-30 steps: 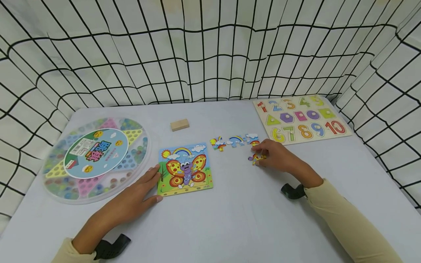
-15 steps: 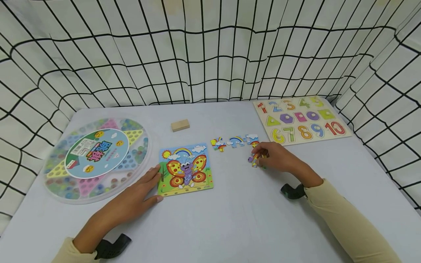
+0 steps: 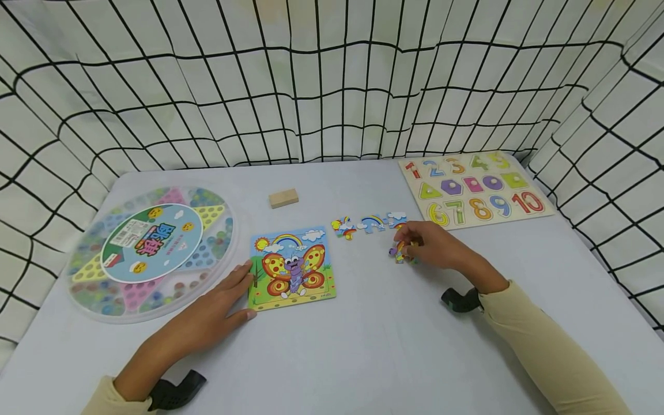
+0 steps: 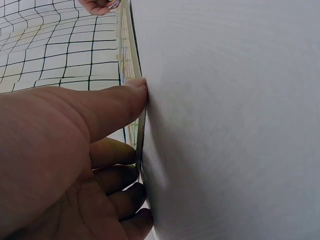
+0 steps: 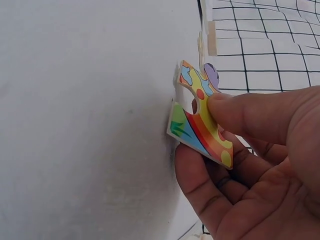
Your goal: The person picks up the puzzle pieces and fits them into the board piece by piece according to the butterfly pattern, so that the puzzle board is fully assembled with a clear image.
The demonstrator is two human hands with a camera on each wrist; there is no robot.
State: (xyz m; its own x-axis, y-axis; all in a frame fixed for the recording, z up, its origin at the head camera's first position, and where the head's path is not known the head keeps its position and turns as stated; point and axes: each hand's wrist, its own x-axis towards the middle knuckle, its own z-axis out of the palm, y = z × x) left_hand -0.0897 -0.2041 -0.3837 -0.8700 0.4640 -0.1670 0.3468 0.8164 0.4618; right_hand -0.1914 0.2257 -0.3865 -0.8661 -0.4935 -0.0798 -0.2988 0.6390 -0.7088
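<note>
My right hand (image 3: 433, 245) pinches a jigsaw piece (image 5: 202, 117) between thumb and fingers. The piece is tilted, yellow, orange and red with a bit of green and purple, and its lower edge is near the white tabletop. Just beyond it lie a cloud piece (image 3: 397, 217), a rainbow piece (image 3: 373, 223) and a separate colourful piece (image 3: 343, 227). On the left, my left hand (image 3: 210, 317) rests with extended fingers against the left edge of the butterfly puzzle board (image 3: 294, 271), thumb at its near corner. In the left wrist view the thumb (image 4: 112, 107) touches the board's side.
A round marble game board (image 3: 150, 253) with a clear cover lies left of the left hand. Behind the butterfly board is a small wooden block (image 3: 283, 198). A number board (image 3: 474, 190) lies at the back right. Black-and-white grid netting (image 3: 332, 86) surrounds the table.
The right hand has tilted the pinched piece and shifted it very slightly, staying near the row of loose pieces. The left hand has stayed in place at the board.
</note>
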